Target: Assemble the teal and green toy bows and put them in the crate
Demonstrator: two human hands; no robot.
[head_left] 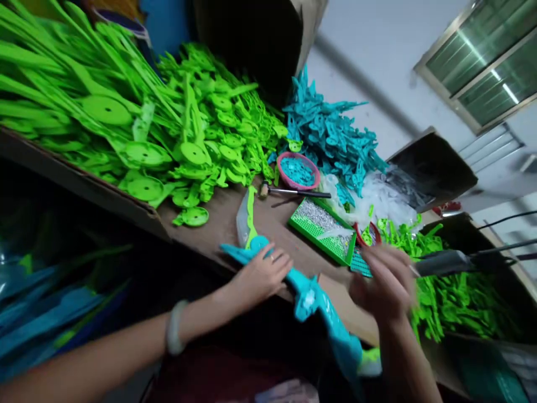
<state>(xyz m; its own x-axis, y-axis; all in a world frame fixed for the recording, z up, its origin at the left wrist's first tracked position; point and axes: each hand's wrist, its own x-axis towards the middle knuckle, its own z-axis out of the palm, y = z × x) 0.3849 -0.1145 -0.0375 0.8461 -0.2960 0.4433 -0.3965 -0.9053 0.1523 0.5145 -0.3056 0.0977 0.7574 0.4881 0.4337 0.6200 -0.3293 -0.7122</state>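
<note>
At the near edge of a crowded desk (218,224), the left hand (262,274) pins a long teal plastic piece (319,305), fingers curled over its upper end; the piece runs slantwise from that hand down toward the person's lap, passing just beside the right hand (386,288), which hovers blurred, its fingers too smeared to tell wide from closed; a grey tool (453,262) shows just beyond it; a green tray (319,238) of small silver bits, a pink bowl (282,180) and heaped green parts (146,112) crowd behind.
</note>
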